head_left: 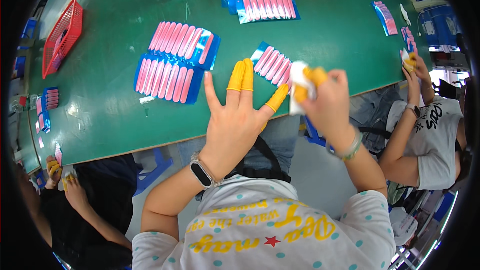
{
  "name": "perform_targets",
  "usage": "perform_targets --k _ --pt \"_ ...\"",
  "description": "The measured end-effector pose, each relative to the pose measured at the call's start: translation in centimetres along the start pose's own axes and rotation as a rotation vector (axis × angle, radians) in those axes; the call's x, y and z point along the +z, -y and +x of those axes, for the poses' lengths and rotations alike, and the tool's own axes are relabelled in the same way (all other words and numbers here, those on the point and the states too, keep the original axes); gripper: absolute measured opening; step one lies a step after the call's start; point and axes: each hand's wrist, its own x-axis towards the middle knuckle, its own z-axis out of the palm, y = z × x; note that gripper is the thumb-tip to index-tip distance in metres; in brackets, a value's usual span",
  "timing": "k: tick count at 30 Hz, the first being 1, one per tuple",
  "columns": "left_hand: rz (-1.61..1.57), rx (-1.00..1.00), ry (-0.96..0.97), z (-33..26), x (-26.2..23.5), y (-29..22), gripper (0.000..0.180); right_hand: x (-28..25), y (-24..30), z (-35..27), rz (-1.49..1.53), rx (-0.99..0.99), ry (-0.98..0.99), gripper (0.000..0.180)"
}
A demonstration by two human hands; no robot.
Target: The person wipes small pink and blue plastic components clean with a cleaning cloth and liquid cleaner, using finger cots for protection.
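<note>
At a green bench [120,130], a person's right hand [329,101], blurred, grips a white cloth [298,75] at the right end of a blue card of pink strips [270,64] — a wiping step, it seems. The left hand [234,117] is spread wide, thumb near the card; the next stroke likely calls for steadying it. The bench's front edge runs close below — green surface opens rightward, stacked cards [176,65] sit left.
</note>
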Motion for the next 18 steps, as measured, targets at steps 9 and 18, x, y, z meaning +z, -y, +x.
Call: perform_targets --k 9,18 --pt "-0.022 -0.013 0.009 -0.1 -0.4 0.1 0.068 -0.7 1.4 -1.4 -0.039 0.221 0.033 0.023" --pt "-0.215 -0.002 0.011 -1.4 -1.6 0.5 0.079 -0.5 2.6 -2.8 0.458 0.611 0.034 0.024"
